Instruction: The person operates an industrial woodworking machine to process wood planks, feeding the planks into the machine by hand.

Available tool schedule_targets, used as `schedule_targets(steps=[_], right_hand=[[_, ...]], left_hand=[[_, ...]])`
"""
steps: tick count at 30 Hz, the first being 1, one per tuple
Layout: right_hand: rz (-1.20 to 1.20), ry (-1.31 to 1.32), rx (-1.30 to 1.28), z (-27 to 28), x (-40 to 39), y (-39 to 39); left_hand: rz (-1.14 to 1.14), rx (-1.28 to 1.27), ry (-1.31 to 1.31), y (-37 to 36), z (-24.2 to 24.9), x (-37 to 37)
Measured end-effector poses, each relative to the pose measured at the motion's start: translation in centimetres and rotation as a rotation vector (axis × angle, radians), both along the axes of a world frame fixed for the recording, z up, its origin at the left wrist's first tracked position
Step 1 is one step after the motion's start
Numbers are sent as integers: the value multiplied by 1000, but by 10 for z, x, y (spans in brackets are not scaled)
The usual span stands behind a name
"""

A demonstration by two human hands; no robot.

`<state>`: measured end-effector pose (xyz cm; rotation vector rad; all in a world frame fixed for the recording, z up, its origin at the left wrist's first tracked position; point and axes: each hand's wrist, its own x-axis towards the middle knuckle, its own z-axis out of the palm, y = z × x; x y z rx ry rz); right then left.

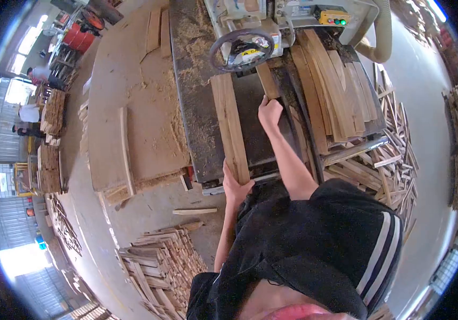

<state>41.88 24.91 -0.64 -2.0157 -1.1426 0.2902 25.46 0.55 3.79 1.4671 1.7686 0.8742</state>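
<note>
My left hand (236, 185) is closed on the near end of a long wooden board (229, 125), which lies on the dark machine table (199, 128) and points away from me. Farther forward, my right hand (270, 113) grips the near end of a narrower wooden strip (267, 80). The strip's far end runs in under the machine, beside a black handwheel (242, 50), and is hidden there. A long dark guide rail (304, 130) lies just right of my right hand.
Several boards (338, 96) are stacked on the table's right side. A sawdust-strewn panel (133, 90) extends to the left. Thin offcuts (383, 165) pile at right, and stacked strips (170, 261) lie on the floor at lower left. A control box (331, 18) is mounted at the back.
</note>
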Motion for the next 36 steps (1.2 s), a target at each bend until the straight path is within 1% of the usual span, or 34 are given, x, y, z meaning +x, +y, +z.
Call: schedule_targets(steps=[1,4,5,8,10,12,13,15,16,18,20,22,24,25,26,28,30,31,33,34,35,36], right_hand=[[-21,19,-66,1,-3,2],[-40,92,-24,5,-7,9],[-36,104,-39,6,-7,10],[-14,90,-65,9,-4,12],[-19,70,-42,7,-3,14],[-29,121,-49,8,-6,17],[-41,121,-85,9,-6,19],[-28,119,-68,11,-6,22],[-24,118,-52,11,-6,23],[-7,133,-20,10,-6,25],[-9,84,-4,8,-5,29],[-19,101,-8,7,-5,30],[-48,123,-14,5,-7,29],[-30,132,-53,7,-7,26],[-18,133,-83,11,-2,28],[10,349,-43,-32,3,43],[81,505,-68,-15,2,31],[66,492,-56,9,11,18],[274,731,-11,74,26,7],[331,443,216,81,48,17],[238,217,297,109,69,24],[173,115,377,111,98,49]], left_hand=[[9,-40,-38,3,9,3],[8,-61,53,6,1,1],[20,-102,-50,7,-3,-1],[20,-75,2,12,2,3],[17,-83,-18,12,6,5],[28,-82,-4,11,11,5],[37,-81,-4,10,14,5],[42,-116,-47,8,18,5],[50,-111,-48,6,14,3],[-14,-1,-60,2,7,-2],[-16,2,-48,-1,5,-3],[-28,3,-29,-4,-2,-5],[-51,87,80,-8,-14,-9],[-78,84,77,-13,-8,-10],[-54,55,32,-14,-1,-9],[-4,18,-67,-16,8,-3],[65,4,-132,-20,13,-2],[48,11,-144,-23,7,-7],[103,-43,-196,-21,-7,-16],[110,-31,-199,-18,-7,-16],[103,-11,-119,-16,-2,-17],[92,3,-37,-15,0,-18]])
